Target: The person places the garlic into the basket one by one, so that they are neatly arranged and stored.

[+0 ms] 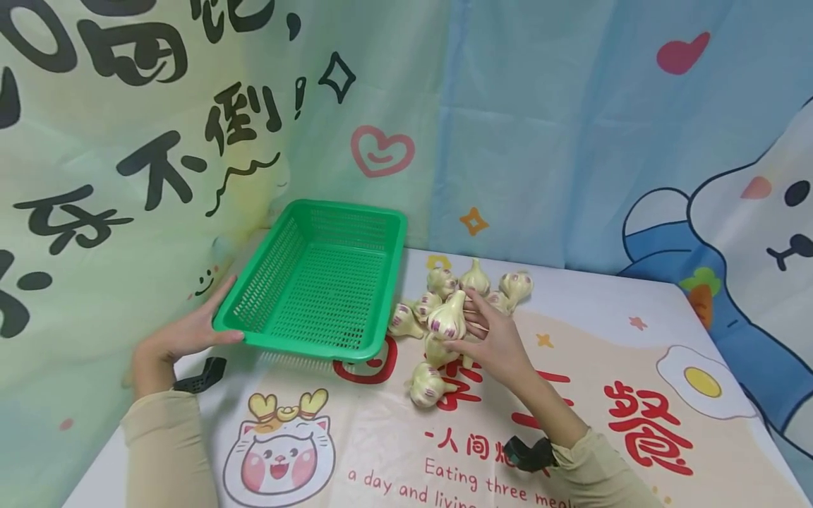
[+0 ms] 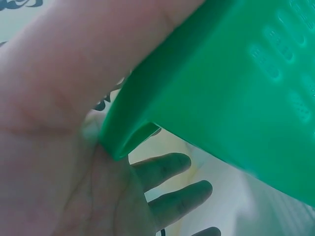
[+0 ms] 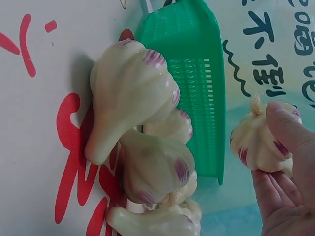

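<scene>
My left hand grips the near left corner of a green plastic basket, its thumb over the rim. In the left wrist view the fingers reach beneath the basket's rim. The basket appears tilted, and nothing shows inside it. To its right, my right hand holds a garlic bulb between thumb and fingers, above other bulbs. That bulb, pale with purple streaks, also shows in the right wrist view. Several more garlic bulbs lie around and below the hand, some partly hidden.
A printed cloth with red lettering and cartoons covers the table. Decorated curtains rise behind and at the left, close to the basket. Some bulbs lie near the table's back edge. Black wrist mounts sit on both forearms.
</scene>
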A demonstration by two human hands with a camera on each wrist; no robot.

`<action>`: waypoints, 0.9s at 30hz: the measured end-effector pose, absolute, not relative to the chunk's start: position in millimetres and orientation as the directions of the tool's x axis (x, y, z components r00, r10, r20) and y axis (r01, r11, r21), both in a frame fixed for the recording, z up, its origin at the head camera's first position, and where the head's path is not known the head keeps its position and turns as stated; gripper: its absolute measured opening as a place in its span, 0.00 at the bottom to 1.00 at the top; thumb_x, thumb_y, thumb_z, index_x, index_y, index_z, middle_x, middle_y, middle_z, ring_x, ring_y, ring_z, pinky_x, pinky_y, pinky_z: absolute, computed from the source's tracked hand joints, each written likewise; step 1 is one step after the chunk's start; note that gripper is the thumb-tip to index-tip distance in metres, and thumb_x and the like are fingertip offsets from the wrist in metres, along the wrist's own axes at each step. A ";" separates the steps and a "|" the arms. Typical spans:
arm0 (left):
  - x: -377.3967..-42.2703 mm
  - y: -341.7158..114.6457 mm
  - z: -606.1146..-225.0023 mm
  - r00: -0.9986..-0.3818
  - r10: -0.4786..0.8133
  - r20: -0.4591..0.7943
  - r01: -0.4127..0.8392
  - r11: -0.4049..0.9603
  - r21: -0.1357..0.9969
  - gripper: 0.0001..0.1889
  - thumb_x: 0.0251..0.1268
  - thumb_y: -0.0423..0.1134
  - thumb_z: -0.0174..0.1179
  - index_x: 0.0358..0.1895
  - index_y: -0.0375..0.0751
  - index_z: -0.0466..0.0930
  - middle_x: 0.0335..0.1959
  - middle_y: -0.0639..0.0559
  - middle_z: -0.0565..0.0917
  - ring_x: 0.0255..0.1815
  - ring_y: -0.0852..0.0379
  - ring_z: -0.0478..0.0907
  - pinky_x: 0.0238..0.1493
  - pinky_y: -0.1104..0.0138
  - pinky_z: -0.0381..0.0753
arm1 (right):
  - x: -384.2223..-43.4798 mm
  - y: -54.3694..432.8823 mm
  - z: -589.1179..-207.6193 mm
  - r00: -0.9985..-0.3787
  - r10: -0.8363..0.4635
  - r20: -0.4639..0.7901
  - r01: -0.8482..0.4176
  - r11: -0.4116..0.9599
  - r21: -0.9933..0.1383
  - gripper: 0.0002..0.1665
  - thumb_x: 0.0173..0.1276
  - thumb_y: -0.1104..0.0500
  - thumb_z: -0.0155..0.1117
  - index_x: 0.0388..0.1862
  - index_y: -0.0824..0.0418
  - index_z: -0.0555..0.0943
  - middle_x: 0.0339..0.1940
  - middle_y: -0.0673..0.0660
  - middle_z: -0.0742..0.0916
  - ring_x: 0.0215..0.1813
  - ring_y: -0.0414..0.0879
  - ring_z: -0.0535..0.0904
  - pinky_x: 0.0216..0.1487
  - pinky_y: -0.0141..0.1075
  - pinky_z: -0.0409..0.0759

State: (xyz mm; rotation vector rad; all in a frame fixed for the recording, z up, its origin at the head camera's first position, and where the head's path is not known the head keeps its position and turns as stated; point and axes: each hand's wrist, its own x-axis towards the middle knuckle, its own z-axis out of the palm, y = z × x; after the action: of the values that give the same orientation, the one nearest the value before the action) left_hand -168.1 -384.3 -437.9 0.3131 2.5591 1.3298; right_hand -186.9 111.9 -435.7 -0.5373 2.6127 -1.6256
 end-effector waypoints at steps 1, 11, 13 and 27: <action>-168.5 -384.3 -438.1 -0.948 0.297 -0.113 0.078 0.563 0.823 0.58 0.58 0.38 0.64 0.75 0.62 0.22 0.75 0.34 0.37 0.66 0.38 0.51 0.63 0.45 0.56 | -186.8 111.3 -435.0 -0.940 -0.297 0.166 -0.280 0.398 -0.874 0.57 0.48 0.59 0.78 0.75 0.59 0.58 0.63 0.65 0.77 0.62 0.56 0.76 0.55 0.39 0.75; -172.9 -387.5 -444.4 -0.947 0.304 -0.103 0.095 0.572 0.815 0.58 0.58 0.38 0.65 0.75 0.59 0.23 0.74 0.33 0.41 0.64 0.41 0.55 0.63 0.54 0.59 | -189.5 105.1 -426.4 -0.933 -0.314 0.175 -0.297 0.397 -0.869 0.56 0.49 0.57 0.78 0.74 0.60 0.58 0.61 0.63 0.77 0.62 0.55 0.76 0.56 0.40 0.75; -172.9 -388.0 -444.6 -0.947 0.305 -0.101 0.098 0.574 0.813 0.57 0.58 0.39 0.65 0.75 0.60 0.23 0.74 0.34 0.40 0.64 0.41 0.55 0.62 0.58 0.59 | -190.3 103.5 -424.1 -0.932 -0.316 0.177 -0.297 0.386 -0.874 0.56 0.49 0.57 0.78 0.74 0.60 0.58 0.61 0.62 0.76 0.62 0.55 0.75 0.56 0.39 0.75; -169.0 -387.6 -440.3 -0.946 0.310 -0.091 0.097 0.541 0.835 0.59 0.56 0.38 0.66 0.75 0.57 0.23 0.75 0.33 0.38 0.65 0.38 0.53 0.63 0.39 0.52 | -202.4 88.2 -415.6 -0.945 -0.308 0.113 -0.222 0.347 -0.911 0.56 0.51 0.54 0.76 0.75 0.55 0.57 0.62 0.61 0.74 0.63 0.54 0.75 0.56 0.40 0.75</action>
State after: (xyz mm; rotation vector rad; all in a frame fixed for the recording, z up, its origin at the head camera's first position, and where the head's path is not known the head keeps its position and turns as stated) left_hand -169.0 -387.6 -440.3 0.3427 2.5509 1.3615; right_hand -202.4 88.2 -415.6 -0.4961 2.5128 -1.6803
